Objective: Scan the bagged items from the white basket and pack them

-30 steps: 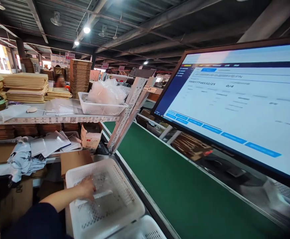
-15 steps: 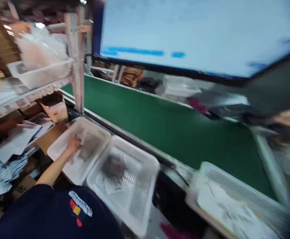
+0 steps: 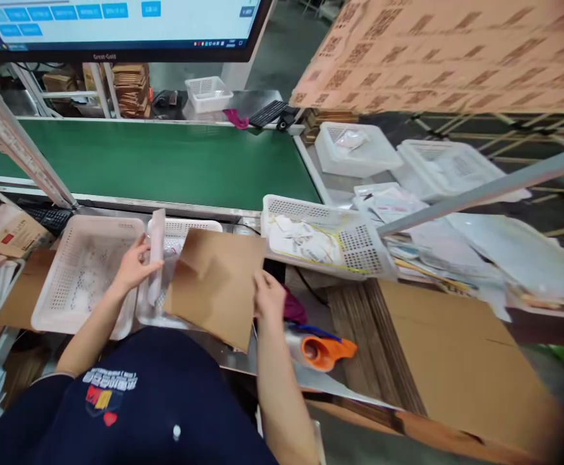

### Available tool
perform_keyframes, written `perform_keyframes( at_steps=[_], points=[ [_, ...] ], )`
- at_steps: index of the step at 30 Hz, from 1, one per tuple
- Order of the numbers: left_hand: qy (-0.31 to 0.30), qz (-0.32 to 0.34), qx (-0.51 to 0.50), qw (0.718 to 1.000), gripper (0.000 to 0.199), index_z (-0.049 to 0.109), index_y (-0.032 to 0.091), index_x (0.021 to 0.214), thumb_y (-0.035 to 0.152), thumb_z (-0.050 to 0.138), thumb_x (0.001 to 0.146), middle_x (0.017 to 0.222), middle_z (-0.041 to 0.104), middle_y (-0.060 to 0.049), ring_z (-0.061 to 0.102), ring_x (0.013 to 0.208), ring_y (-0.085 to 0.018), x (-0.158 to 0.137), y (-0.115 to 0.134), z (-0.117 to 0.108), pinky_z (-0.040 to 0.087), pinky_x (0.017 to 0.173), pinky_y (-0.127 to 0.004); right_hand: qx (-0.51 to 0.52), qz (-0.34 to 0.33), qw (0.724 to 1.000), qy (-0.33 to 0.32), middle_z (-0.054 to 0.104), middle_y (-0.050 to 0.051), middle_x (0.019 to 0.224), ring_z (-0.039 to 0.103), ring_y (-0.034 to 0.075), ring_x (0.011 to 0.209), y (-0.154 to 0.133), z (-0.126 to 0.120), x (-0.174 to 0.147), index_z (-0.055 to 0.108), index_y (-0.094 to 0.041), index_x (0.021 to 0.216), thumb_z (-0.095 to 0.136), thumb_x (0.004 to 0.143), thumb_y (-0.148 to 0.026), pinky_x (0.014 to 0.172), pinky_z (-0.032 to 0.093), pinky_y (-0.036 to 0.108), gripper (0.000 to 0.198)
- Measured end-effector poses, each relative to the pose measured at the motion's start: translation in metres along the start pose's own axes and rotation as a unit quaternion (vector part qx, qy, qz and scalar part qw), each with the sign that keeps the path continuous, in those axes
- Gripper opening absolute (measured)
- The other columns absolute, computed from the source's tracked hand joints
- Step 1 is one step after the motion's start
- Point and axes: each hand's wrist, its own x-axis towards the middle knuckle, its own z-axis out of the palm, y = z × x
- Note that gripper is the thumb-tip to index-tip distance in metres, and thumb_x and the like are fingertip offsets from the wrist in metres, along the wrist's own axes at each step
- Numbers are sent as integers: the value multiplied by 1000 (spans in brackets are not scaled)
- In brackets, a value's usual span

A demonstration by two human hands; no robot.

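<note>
Cardboard sheet point(image 3: 216, 284) gripped in my right hand point(image 3: 268, 302), left hand point(image 3: 134, 265) holding a bagged item point(image 3: 156, 258); wrapping looks next

Only one mark reads — "Great-Gold", on the monitor point(image 3: 117, 29) bezel's lower edge.

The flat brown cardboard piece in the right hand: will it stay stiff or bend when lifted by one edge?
The cardboard piece looks flat and uncreased, so probably fairly stiff and light. The right hand grips only one edge, so it may sag slightly or swing.
</note>
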Motion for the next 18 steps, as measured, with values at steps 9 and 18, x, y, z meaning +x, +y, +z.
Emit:
perform_keyframes(
  at_steps=[9,18],
  points=[
    [-59,-2,153,986,65,68,19,159,53,73,104,172,61,-20,56,163,-38,-13,-39,49,44,138,-55,-87,68,994,-19,83,22,125,78,39,119,37,-13,-11,78,-18,115,72,61,-80,98,67,55,82],
    [157,25,129,979,56,76,21,144,47,60,97,160,70,-22,64,154,-42,-97,-136,59,50,132,-68,-73,280,942,-172,74,0,71,72,31,53,81,-22,-115,61,-33,102,82,46,-78,46,60,44,75]
  ],
)
